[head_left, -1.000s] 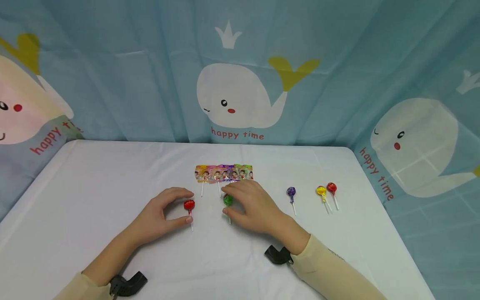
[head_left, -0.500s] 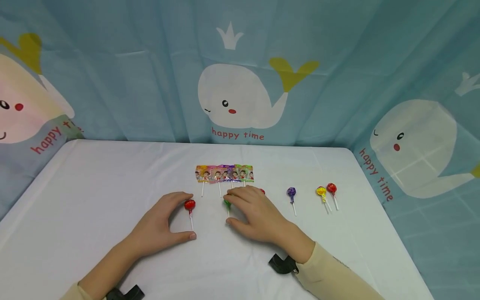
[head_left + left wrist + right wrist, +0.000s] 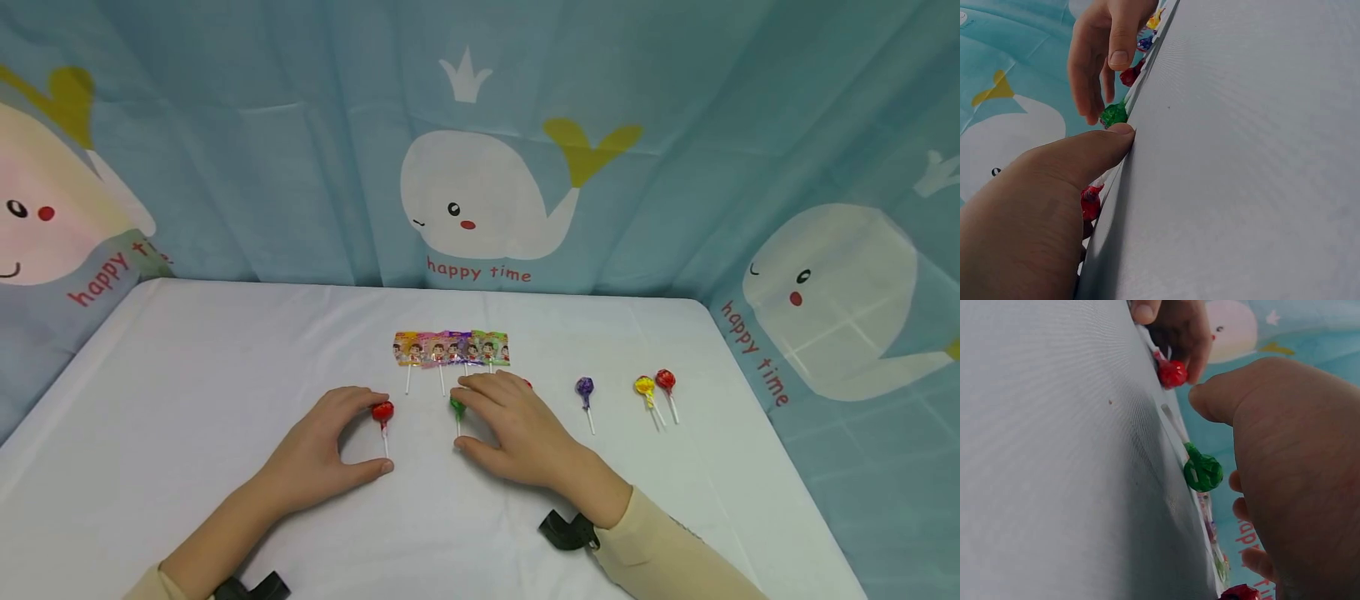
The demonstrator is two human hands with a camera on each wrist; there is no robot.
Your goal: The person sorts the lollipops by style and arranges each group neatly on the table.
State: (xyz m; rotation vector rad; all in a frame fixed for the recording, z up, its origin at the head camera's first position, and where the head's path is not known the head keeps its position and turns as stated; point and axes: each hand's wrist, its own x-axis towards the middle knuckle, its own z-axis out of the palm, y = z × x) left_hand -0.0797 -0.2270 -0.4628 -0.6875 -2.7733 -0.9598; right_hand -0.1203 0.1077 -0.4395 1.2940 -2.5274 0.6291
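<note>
A red ball lollipop lies on the white-covered table, its stick toward the person. My left hand spans it lengthwise, index fingertip right at the candy head and thumb by the stick's end. To its right, a green lollipop lies the same way. Over it my right hand is spread, fingers beyond the candy and thumb near the stick's tip. The right wrist view shows the green lollipop with space between it and the thumb. Behind the right hand, another red lollipop is mostly hidden.
Farther back lies a row of flat-wrapped lollipops with cartoon prints, sticks toward the person. On the right are a purple lollipop, a yellow lollipop and a red lollipop. A blue whale-print curtain hangs behind the table.
Both hands have drawn back slightly toward the person. The left thumb has slid from beside the stick to its end. The red lollipop behind the right hand now partly shows.
</note>
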